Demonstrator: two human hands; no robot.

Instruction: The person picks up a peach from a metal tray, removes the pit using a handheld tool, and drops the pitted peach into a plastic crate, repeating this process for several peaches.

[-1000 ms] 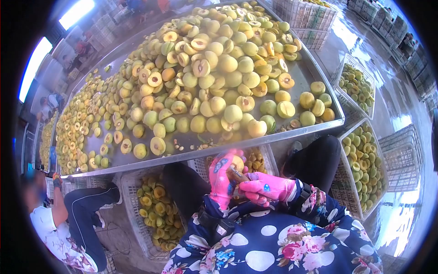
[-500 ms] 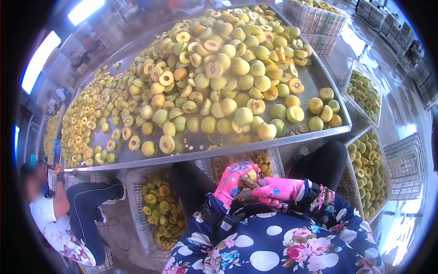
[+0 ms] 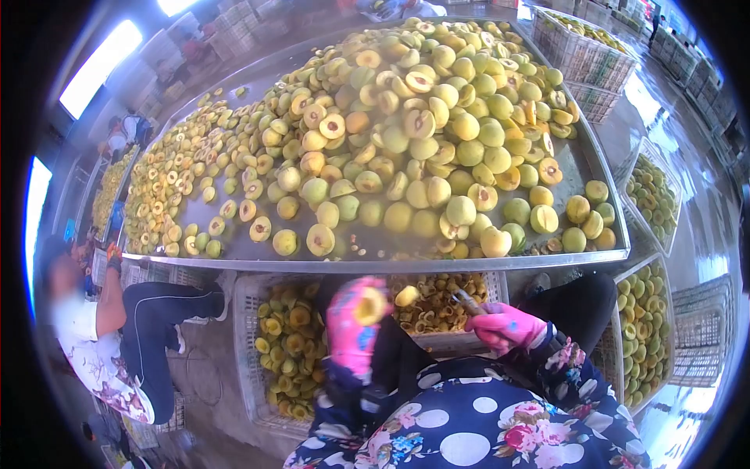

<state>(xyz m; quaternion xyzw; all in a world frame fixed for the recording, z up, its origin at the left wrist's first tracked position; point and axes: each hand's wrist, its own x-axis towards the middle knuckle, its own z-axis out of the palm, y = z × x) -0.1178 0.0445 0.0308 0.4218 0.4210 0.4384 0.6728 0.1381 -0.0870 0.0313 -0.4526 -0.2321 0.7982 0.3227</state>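
Observation:
My left hand (image 3: 351, 332), in a pink patterned glove and slightly smeared by motion, holds a peach half (image 3: 370, 306) with its hollowed cut face showing. It is near the right edge of the left crate (image 3: 247, 344), which holds pitted halves. Another pale yellow fruit piece (image 3: 407, 295) appears just to its right, over the middle crate (image 3: 451, 341) of brownish scraps. My right hand (image 3: 508, 327), also gloved in pink, is closed round the handle of a small knife-like tool (image 3: 466, 300). The tool's metal end points up and left over the scraps.
A metal-rimmed table (image 3: 375, 266) bears a large heap of halved peaches (image 3: 437, 141) in front of me. Crates of fruit (image 3: 644, 328) stand at my right, beside stacked crates (image 3: 701, 328). Another person (image 3: 101, 336) sits at the left.
My hands were together at the fruit and have moved apart. The left went left with a peach half; the right moved right with the tool. The view has shifted a little.

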